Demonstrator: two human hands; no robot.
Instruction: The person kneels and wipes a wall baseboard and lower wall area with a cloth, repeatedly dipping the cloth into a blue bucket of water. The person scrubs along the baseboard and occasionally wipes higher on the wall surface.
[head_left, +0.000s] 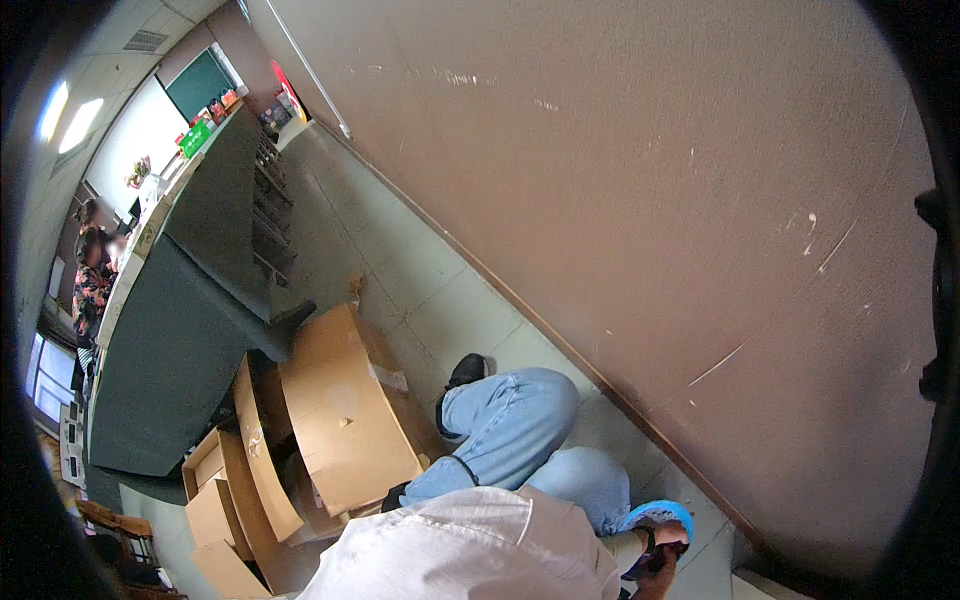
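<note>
My right hand (664, 541), with dark straps across it, is at the lower right beside my bent leg. Its fingers rest against a round blue-rimmed object (660, 512) with a grey patterned middle, which it seems to grip; blur and the straps hide the detail. My left hand is out of view. Before me are my legs in light-blue jeans (517, 412), bent low on the floor, with a dark shoe (466, 370). A large brown cardboard box (345, 420) stands left of my legs. My pale shirt (465, 551) fills the bottom middle.
More open cardboard boxes (262, 457) lie at the lower left. Behind them stands a long table with a dark green cloth (161, 360), bearing a green box (195, 139) and flowers. A person (94, 277) is beyond the table. A brown wall (637, 187) runs along the right.
</note>
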